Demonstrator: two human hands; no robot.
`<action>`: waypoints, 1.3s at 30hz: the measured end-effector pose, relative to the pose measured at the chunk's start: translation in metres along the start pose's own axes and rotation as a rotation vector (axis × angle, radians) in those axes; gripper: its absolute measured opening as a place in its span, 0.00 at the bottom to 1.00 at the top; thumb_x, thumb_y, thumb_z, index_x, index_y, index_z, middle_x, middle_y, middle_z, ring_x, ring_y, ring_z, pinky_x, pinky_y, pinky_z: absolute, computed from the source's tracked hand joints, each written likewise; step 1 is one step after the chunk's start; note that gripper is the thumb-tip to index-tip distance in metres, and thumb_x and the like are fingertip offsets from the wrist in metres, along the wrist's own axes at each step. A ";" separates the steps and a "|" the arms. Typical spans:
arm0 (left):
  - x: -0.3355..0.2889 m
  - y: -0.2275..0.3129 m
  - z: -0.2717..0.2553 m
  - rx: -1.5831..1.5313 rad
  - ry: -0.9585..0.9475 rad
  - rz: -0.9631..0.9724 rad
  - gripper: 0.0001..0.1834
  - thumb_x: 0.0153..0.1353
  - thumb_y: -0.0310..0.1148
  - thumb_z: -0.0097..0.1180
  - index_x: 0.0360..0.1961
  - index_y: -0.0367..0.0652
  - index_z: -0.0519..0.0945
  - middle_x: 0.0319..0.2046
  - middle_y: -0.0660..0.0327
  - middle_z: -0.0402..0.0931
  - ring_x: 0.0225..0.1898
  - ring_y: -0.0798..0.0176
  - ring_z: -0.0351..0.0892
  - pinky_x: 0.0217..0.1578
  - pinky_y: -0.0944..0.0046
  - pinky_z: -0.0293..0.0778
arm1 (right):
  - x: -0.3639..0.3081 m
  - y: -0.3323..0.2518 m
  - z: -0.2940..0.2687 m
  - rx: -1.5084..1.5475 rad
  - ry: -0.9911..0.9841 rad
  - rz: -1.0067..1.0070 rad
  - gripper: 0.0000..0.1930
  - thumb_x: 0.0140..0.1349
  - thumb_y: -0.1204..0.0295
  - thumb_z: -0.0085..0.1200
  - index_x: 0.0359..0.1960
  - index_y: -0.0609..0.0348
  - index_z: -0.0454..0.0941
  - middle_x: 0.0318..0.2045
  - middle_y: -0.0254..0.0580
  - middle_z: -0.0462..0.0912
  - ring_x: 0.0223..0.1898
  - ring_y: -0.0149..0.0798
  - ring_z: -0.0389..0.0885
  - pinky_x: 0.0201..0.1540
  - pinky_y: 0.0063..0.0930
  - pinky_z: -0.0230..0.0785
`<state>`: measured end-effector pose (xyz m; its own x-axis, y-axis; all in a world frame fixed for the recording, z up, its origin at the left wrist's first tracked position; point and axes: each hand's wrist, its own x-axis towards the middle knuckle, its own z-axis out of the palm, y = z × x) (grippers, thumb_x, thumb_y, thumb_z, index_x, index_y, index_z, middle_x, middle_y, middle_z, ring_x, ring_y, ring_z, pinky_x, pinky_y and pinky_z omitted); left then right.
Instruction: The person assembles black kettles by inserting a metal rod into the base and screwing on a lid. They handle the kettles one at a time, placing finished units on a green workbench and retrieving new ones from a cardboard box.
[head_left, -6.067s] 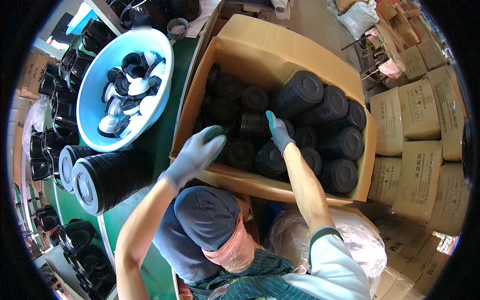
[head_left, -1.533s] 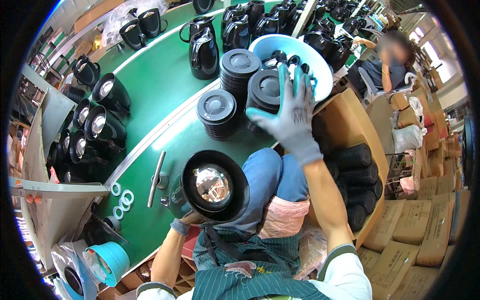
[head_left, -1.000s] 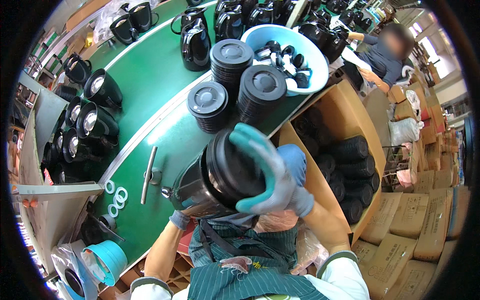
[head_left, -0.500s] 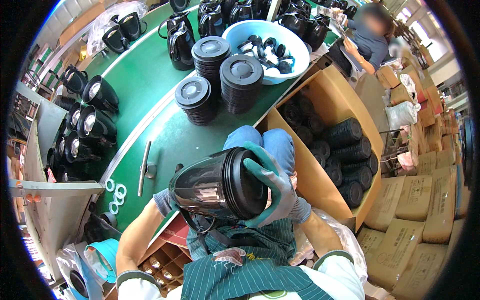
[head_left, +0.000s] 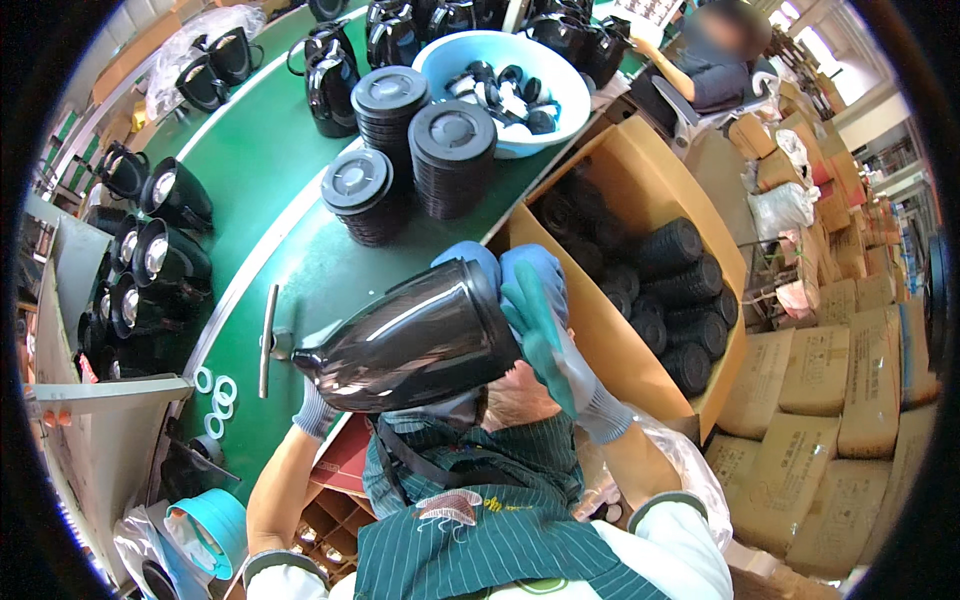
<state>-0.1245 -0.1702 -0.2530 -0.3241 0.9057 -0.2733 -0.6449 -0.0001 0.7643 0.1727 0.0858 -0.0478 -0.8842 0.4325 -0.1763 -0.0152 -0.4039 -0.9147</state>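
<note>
Over my lap lies a glossy black jug [head_left: 420,340] on its side, its narrow spout end to the left and its wide end to the right. My gloved left hand [head_left: 311,400] supports it at the narrow end; the jug hides most of those fingers. Beside the wide end, my right hand [head_left: 548,345], in a grey-green glove, is held flat with fingers stretched. Whether it touches the rim I cannot tell. A metal T-shaped bar [head_left: 268,340] stands on the green table [head_left: 310,270] near the spout, with several white rings [head_left: 222,390] closer to me.
Stacks of black round lids [head_left: 452,165] stand ahead, beside a light-blue basin [head_left: 570,110] of small black and white parts. Black jugs [head_left: 175,250] line the left. At right, an open carton [head_left: 560,290] holds stacked black discs; more cartons [head_left: 800,460] lie beyond. A person [head_left: 720,80] sits far right.
My right hand has let go of the jug's wide end and flattened out. The jug has turned, its handle and ridged end no longer showing. The view has shifted slightly.
</note>
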 end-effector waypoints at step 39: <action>-0.016 0.135 0.153 1.562 0.073 1.035 0.16 0.52 0.32 0.66 0.42 0.37 0.88 0.38 0.51 0.88 0.39 0.52 0.91 0.42 0.60 0.84 | 0.019 0.114 -0.065 -0.626 -0.100 -0.285 0.34 0.80 0.56 0.40 0.78 0.65 0.51 0.77 0.53 0.58 0.77 0.47 0.57 0.79 0.36 0.47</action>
<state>-0.1005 -0.1199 -0.0560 -0.1742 0.7827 0.5975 0.9184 -0.0897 0.3853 0.1847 0.0999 -0.1789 -0.9250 0.3641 0.1087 -0.0076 0.2683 -0.9633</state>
